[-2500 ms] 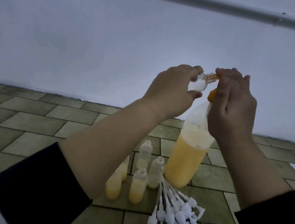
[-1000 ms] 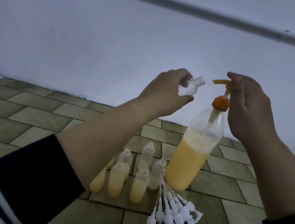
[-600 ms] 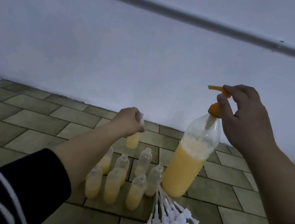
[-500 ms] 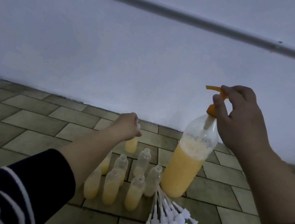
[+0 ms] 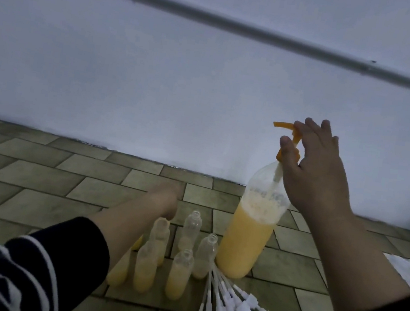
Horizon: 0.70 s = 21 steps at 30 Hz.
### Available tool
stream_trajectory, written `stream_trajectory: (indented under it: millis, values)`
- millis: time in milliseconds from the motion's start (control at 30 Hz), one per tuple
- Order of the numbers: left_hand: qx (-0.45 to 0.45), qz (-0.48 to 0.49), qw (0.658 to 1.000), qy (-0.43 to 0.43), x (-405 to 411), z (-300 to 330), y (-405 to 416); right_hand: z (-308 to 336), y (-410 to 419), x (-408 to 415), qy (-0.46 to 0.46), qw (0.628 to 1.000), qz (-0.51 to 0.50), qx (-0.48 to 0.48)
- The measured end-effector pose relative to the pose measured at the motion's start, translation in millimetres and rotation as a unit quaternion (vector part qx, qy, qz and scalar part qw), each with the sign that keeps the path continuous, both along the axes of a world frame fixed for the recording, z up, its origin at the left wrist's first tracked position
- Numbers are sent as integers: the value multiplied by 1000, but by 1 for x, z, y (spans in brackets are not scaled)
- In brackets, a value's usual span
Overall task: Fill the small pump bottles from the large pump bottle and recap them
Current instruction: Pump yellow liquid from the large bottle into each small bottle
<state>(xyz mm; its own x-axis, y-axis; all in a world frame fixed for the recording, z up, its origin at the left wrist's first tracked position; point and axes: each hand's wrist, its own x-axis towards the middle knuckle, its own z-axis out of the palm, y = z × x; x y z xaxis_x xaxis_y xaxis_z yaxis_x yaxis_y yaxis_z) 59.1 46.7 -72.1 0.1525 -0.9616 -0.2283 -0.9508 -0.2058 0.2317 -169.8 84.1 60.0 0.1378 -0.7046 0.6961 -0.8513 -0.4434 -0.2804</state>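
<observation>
Large pump bottle [image 5: 247, 240] stands upright on the tiled floor [image 5: 40, 186], clear plastic, roughly two-thirds full of yellow liquid. Right hand [image 5: 317, 174] at its orange pump head [image 5: 292, 132], fingers spread and relaxed, thumb at the collar. Left hand [image 5: 167, 197] blurred, reaching low beyond the small bottles [image 5: 178, 276]; grip unclear. White pump caps [image 5: 228, 310] piled near right.

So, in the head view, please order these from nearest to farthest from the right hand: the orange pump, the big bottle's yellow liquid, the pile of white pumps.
1. Orange pump: at the fingers of the right hand.
2. Yellow liquid: below the hand, in the big bottle's lower part.
3. White pumps: lowest, on the floor before the bottle.
</observation>
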Motion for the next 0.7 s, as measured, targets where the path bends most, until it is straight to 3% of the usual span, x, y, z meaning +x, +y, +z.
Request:
stream_trajectory:
  millis: [133, 233, 467, 700]
  values:
    - [-14, -15, 999, 25, -2, 7, 1, 5, 3, 2, -7, 1000, 3, 14]
    - [-46, -78, 995, 52, -9, 15, 5, 2, -1, 5, 3, 1000, 7, 5]
    - [-28, -194, 981, -15, -26, 7, 8, -5, -5, 10, -38, 999, 21, -10]
    - [-52, -178, 983, 10, -30, 1, 7, -7, -3, 11, -52, 998, 28, -8]
